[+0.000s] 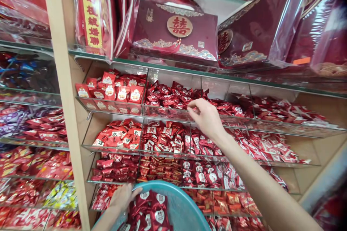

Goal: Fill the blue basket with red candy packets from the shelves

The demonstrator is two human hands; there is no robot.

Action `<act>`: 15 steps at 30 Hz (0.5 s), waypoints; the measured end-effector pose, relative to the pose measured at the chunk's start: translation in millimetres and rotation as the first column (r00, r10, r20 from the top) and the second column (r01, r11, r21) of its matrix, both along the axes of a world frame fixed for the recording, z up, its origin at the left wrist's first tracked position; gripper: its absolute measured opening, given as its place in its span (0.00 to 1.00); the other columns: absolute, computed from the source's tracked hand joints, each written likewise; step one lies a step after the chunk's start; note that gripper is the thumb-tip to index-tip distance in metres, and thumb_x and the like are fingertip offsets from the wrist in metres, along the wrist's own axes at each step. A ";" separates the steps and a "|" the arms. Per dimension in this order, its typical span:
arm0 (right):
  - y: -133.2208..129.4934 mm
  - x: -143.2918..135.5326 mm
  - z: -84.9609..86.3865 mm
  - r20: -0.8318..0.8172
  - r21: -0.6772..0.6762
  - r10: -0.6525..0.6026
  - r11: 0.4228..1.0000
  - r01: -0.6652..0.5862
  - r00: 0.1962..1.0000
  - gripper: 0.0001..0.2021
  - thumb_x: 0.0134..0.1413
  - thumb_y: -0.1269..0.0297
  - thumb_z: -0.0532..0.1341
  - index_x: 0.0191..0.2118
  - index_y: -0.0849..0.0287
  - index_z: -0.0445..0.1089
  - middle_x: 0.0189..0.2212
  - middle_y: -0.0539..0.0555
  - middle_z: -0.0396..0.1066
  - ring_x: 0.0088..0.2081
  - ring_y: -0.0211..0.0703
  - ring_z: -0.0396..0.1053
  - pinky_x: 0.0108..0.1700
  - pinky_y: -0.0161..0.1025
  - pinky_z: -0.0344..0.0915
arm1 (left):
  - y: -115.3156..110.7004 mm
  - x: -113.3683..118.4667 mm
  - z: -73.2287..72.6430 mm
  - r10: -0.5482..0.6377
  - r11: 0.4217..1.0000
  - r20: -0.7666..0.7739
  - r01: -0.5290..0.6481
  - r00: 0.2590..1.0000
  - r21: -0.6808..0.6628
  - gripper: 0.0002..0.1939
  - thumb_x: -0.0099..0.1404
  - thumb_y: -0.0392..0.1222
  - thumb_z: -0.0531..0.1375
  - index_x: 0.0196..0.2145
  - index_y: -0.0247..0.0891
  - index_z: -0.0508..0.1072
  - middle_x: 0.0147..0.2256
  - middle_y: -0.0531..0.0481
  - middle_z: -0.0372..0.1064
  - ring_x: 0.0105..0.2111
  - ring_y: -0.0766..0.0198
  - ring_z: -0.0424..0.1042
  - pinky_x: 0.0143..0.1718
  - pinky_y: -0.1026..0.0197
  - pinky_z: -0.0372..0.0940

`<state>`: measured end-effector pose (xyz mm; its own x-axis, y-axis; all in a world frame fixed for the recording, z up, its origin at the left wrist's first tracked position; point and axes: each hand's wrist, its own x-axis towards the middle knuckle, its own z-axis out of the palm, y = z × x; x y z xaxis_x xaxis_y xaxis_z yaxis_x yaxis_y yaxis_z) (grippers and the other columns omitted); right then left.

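A teal plastic basket (187, 205) at the bottom centre holds dark red candy packets (159, 216) with white emblems. My left hand (120, 197) grips its left rim, the thumb over the edge. Higher up, my right hand (204, 115) is at the front edge of the upper candy shelf, beside the dark red packets (176, 94) in its second compartment. The fingers are bent with the tips close together; whatever they may hold cannot be made out. To the left in that row lie brighter red packets (109, 92) with white labels.
Clear-fronted shelves (114, 148) with red packets run below the upper row. A glass shelf (173, 68) above bears wrapped maroon gift boxes (151, 25). A wooden upright (63, 90) divides these shelves from more candy shelves on the left.
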<state>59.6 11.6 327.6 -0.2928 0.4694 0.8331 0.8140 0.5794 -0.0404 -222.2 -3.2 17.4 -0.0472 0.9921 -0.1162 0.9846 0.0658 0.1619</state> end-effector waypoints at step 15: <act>49.0 21.1 39.1 0.264 -0.048 -0.050 0.997 0.065 0.963 0.10 0.56 0.66 0.53 0.31 0.58 0.72 0.34 0.55 0.69 0.37 0.42 0.67 0.40 0.36 0.59 | 4.5 -3.8 -15.3 -0.028 0.995 0.003 0.027 1.000 0.095 0.27 0.62 0.60 0.42 0.34 0.36 0.72 0.36 0.40 0.74 0.40 0.50 0.72 0.38 0.55 0.62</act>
